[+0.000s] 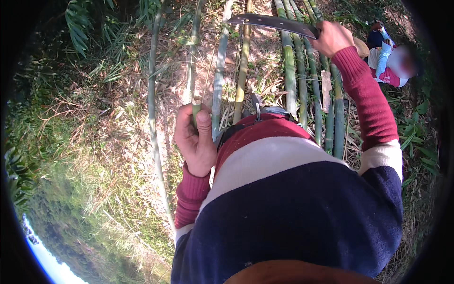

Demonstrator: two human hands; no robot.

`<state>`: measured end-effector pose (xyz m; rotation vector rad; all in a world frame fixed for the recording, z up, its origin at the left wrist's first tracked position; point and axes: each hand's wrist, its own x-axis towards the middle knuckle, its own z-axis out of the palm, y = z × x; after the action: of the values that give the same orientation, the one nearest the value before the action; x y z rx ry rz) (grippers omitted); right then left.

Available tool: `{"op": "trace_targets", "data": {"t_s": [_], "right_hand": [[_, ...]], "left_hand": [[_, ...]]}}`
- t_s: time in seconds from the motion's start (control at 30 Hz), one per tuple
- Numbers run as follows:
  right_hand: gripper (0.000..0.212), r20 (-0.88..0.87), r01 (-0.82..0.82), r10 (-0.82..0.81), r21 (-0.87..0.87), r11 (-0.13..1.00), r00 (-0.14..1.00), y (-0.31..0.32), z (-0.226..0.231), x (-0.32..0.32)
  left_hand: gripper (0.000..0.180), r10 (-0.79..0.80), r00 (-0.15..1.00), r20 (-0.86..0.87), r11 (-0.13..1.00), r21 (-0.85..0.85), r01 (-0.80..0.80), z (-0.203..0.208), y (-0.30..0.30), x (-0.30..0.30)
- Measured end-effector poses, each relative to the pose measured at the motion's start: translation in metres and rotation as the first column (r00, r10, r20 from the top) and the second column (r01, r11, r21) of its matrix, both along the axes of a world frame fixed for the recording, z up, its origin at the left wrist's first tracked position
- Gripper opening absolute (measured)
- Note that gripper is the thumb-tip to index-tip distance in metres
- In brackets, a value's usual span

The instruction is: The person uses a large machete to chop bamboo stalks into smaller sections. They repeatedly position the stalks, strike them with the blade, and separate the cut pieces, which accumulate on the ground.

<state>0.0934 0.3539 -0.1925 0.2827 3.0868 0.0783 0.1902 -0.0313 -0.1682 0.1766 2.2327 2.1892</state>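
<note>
A short green bamboo piece (196,112) stands up out of my left hand (195,142), whose fingers and thumb are closed round it. Its pale cut end shows above the thumb. My right hand (335,38) is raised at the upper right, wrapped round the handle of a machete (272,22); the fist hides most of that handle. The long dark blade points left, apart from the bamboo piece and over several bamboo poles (289,68) that lie lengthwise on the ground in front of me.
Single bamboo poles (152,80) lie further left, spaced apart on dry leaves and grass. Another person (385,59) in a pale hat is low down at the far right, near the poles. Leafy plants (75,23) border the left and right sides.
</note>
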Motion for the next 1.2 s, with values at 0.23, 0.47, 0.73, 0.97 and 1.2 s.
{"op": "trace_targets", "data": {"t_s": [0.23, 0.47, 0.73, 0.97, 1.2], "right_hand": [[0.026, -0.184, -0.257, 0.18, -0.655, 0.71, 0.966, -0.103, 0.051, 0.061], [0.036, -0.353, -0.564, 0.442, -0.58, 0.588, 0.825, -0.151, 0.068, 0.088], [0.047, -0.423, -0.586, 0.406, -0.573, 0.574, 0.81, -0.156, 0.072, 0.086], [0.025, -0.236, -0.575, 0.564, -0.6, 0.556, 0.791, -0.137, 0.071, 0.065], [0.033, -0.034, -0.128, 0.123, -0.248, 0.96, 0.992, -0.046, 0.031, 0.068]], "left_hand": [[0.024, -0.047, 0.994, 0.096, 0.999, -0.003, 0.047, -0.01, 0.023, -0.003], [0.055, -0.251, 0.931, 0.266, 0.943, 0.285, 0.173, -0.006, 0.021, 0.004], [0.05, -0.259, 0.919, 0.298, 0.954, 0.23, 0.195, -0.016, 0.014, 0.008], [0.036, -0.404, 0.871, -0.28, 0.799, -0.571, 0.187, -0.051, -0.008, 0.012], [0.045, -0.254, 0.954, 0.162, 0.963, 0.138, 0.233, -0.006, 0.002, 0.011]]}}
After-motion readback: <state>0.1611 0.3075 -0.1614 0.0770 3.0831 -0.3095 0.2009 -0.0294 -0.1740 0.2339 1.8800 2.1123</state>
